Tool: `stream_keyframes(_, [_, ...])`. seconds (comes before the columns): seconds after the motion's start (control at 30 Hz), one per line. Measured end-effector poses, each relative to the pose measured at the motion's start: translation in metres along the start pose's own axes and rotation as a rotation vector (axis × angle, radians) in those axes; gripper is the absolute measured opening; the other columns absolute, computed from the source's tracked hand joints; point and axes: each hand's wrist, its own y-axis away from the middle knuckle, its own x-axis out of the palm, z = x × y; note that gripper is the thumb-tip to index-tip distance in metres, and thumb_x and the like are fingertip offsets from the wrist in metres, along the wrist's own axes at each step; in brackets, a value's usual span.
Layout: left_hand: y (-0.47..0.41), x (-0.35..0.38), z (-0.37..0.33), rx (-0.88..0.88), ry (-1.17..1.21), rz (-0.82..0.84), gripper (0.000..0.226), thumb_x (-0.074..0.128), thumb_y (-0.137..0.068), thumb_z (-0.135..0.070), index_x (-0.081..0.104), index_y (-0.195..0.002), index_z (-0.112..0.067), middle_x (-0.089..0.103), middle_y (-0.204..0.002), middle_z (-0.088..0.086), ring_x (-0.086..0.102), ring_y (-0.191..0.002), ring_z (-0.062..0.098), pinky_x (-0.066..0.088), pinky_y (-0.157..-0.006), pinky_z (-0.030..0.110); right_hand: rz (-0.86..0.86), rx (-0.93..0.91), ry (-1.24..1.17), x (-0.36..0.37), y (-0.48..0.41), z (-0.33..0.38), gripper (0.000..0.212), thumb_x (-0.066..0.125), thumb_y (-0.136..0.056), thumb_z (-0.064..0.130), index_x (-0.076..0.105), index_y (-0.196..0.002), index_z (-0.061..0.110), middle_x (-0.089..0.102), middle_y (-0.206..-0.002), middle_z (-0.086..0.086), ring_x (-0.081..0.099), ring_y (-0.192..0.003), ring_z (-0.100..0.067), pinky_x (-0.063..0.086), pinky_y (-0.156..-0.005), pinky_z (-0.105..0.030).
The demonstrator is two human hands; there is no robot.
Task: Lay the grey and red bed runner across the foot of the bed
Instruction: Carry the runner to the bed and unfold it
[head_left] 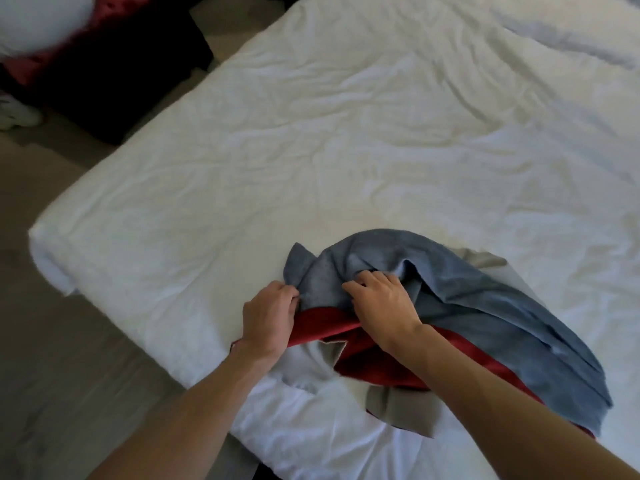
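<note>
The grey and red bed runner [485, 317] lies bunched in a heap on the white duvet of the bed [311, 133], near the bed's front edge. Its grey side is on top, a red band shows beneath, and beige lining pokes out at the folds. My left hand [268, 315] pinches the runner's left end where grey meets red. My right hand [381, 303] grips a fold of the grey cloth just to the right, fingers curled into it. Both forearms reach in from the bottom of the view.
The duvet is wrinkled and spreads far back and right. The bed's corner [48, 251] is at the left, with beige floor [52, 375] beyond. A dark piece of furniture [114, 74] with a red cushion and a white pillow [34, 22] stands at the far left.
</note>
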Motion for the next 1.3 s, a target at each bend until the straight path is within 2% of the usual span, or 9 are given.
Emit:
stream_keyframes(0.1, [-0.005, -0.023, 0.019, -0.021, 0.002, -0.065, 0.015, 0.055, -0.093, -0.023, 0.068, -0.093, -0.014, 0.065, -0.091, 0.001, 0.062, -0.081, 0.020, 0.050, -0.066, 0.038, 0.032, -0.066, -0.017, -0.004, -0.024, 0.023, 0.045, 0.053, -0.088, 0.019, 0.045, -0.132, 0.021, 0.050, -0.127, -0.007, 0.046, -0.118, -0.028, 0.031, -0.100, -0.037])
stream_keyframes(0.2, [-0.008, -0.046, 0.042, -0.028, -0.010, -0.096, 0.016, 0.055, -0.093, -0.023, 0.069, -0.098, -0.016, 0.065, -0.097, 0.000, 0.063, -0.087, 0.020, 0.050, -0.067, 0.037, 0.025, -0.117, 0.009, -0.010, -0.051, 0.054, 0.064, 0.057, -0.087, 0.018, 0.027, -0.145, 0.021, 0.028, -0.150, -0.016, 0.030, -0.135, -0.030, 0.027, -0.106, -0.042])
stream_keyframes(0.27, [-0.009, -0.061, 0.058, -0.007, -0.022, -0.108, 0.015, 0.056, -0.092, -0.023, 0.069, -0.098, -0.018, 0.065, -0.096, -0.001, 0.062, -0.087, 0.019, 0.051, -0.066, 0.038, -0.022, -0.148, 0.026, -0.015, -0.070, 0.077, 0.065, 0.054, -0.089, 0.016, 0.025, -0.146, 0.020, 0.022, -0.153, -0.016, 0.025, -0.138, -0.030, 0.027, -0.105, -0.043])
stream_keyframes(0.37, [-0.013, -0.082, 0.078, 0.030, -0.007, -0.143, 0.009, 0.062, -0.088, -0.019, 0.070, -0.091, -0.016, 0.066, -0.089, 0.000, 0.062, -0.079, 0.019, 0.050, -0.058, 0.035, -0.072, -0.195, 0.040, -0.018, -0.099, 0.108, 0.049, 0.052, -0.090, 0.020, 0.039, -0.136, 0.017, 0.042, -0.139, -0.010, 0.035, -0.128, -0.030, 0.032, -0.097, -0.041])
stream_keyframes(0.47, [-0.024, -0.098, 0.094, 0.073, -0.004, -0.154, 0.009, 0.062, -0.087, -0.018, 0.070, -0.088, -0.013, 0.065, -0.086, 0.002, 0.062, -0.076, 0.019, 0.050, -0.055, 0.036, -0.074, -0.195, 0.046, -0.020, -0.122, 0.137, 0.019, 0.050, -0.090, 0.025, 0.057, -0.107, 0.019, 0.062, -0.109, -0.001, 0.049, -0.108, -0.024, 0.031, -0.090, -0.036])
stream_keyframes(0.57, [-0.044, -0.108, 0.110, 0.092, 0.011, -0.150, 0.015, 0.057, -0.090, -0.021, 0.069, -0.094, -0.013, 0.063, -0.091, 0.002, 0.061, -0.080, 0.019, 0.050, -0.060, 0.038, -0.062, -0.104, 0.010, -0.020, -0.141, 0.158, 0.011, 0.047, -0.089, 0.019, 0.058, -0.088, 0.018, 0.066, -0.090, 0.000, 0.057, -0.088, -0.024, 0.030, -0.081, -0.033])
stream_keyframes(0.8, [-0.070, -0.119, 0.153, 0.046, 0.108, -0.130, 0.038, 0.058, -0.091, -0.028, 0.052, -0.127, -0.016, 0.059, -0.114, 0.004, 0.060, -0.097, 0.021, 0.051, -0.077, 0.039, -0.173, 0.184, -0.196, -0.042, -0.182, 0.163, 0.014, 0.047, -0.093, 0.016, 0.059, -0.087, 0.010, 0.067, -0.088, -0.009, 0.060, -0.082, -0.031, 0.038, -0.072, -0.036])
stream_keyframes(1.0, [-0.066, -0.100, 0.181, 0.040, 0.031, 0.020, 0.036, 0.046, -0.096, -0.039, 0.053, -0.124, -0.017, 0.058, -0.117, 0.001, 0.056, -0.103, 0.019, 0.046, -0.085, 0.033, -0.143, 0.307, -0.241, -0.054, -0.192, 0.146, 0.017, 0.046, -0.094, 0.017, 0.060, -0.087, 0.009, 0.064, -0.080, -0.007, 0.060, -0.075, -0.029, 0.037, -0.062, -0.032])
stream_keyframes(1.3, [-0.074, -0.062, 0.159, 0.113, -0.118, 0.071, 0.039, 0.049, -0.091, -0.046, 0.055, -0.119, -0.020, 0.060, -0.111, 0.000, 0.054, -0.101, 0.021, 0.039, -0.085, 0.034, -0.169, 0.289, -0.294, -0.030, -0.193, 0.144, 0.020, 0.047, -0.095, 0.025, 0.059, -0.089, 0.010, 0.063, -0.085, -0.007, 0.058, -0.075, -0.028, 0.043, -0.066, -0.036])
